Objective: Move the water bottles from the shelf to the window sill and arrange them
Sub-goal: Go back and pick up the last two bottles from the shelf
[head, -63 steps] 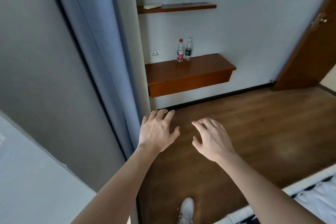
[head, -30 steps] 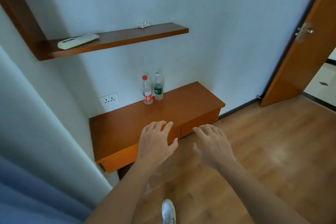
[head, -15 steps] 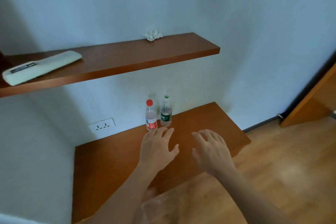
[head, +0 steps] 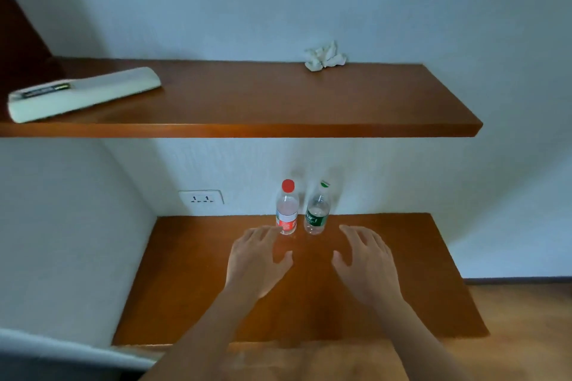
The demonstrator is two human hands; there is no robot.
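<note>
Currently both bottles stand upright at the back of the lower shelf [head: 192,272], near the wall: red-capped bottle [head: 287,213] just beside green-labelled bottle [head: 316,215], a slim gap between. Left hand [head: 257,260] and right hand [head: 365,260] hover over the shelf's middle, fingers spread wide, holding nothing. Left fingertips near the red-capped bottle's base.

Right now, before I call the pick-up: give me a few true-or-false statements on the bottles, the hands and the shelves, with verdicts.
1. The red-capped bottle and the green-labelled bottle both stand upright on the lower shelf. True.
2. The left hand grips the red-capped bottle. False: its fingers are spread and hold nothing.
3. The right hand is empty. True.
4. The remote lies on the lower shelf. False: it lies on the upper shelf.
</note>
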